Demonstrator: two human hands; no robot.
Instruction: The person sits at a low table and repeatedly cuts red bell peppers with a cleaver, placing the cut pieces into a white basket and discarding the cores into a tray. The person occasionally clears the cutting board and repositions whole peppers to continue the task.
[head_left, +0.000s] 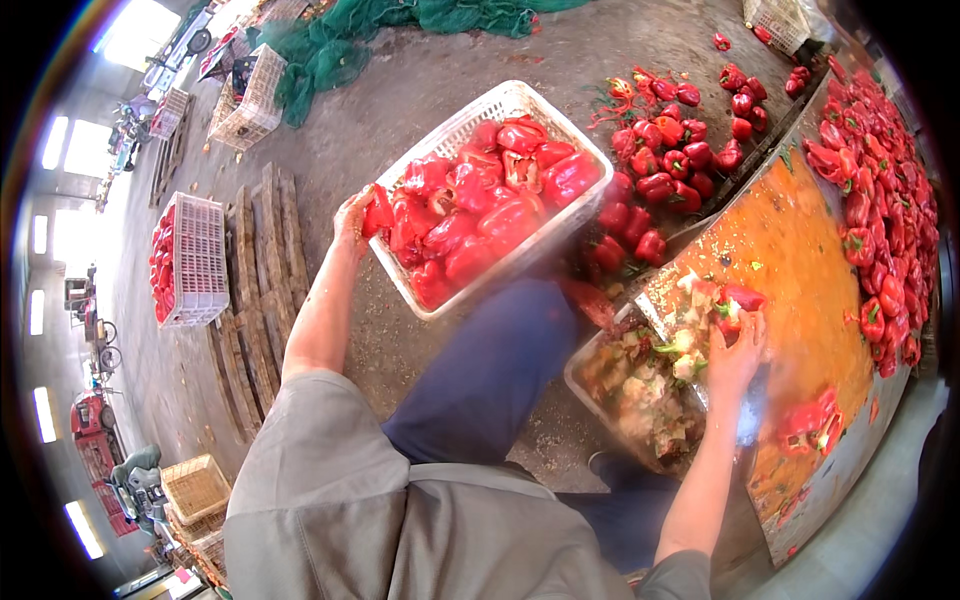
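Note:
My left hand (355, 217) is at the left corner of a white plastic crate (491, 296) full of cut red bell peppers (472, 184), its fingers around a piece of red pepper (378, 213). My right hand (739, 349) holds a red bell pepper (742, 298) at the near edge of an orange-stained work table (802, 240). Pepper cores with green stems (684, 345) lie just left of that hand, above a bin of pepper scraps (637, 390). Cut pepper pieces (814, 424) rest on the table to the right.
A heap of whole red peppers (877, 225) covers the table's far side; more peppers (667, 161) lie on the floor. Wooden pallets (259, 300), a crate of peppers (201, 262), stacked crates (196, 491) and green netting (330, 60) stand or lie around the concrete floor.

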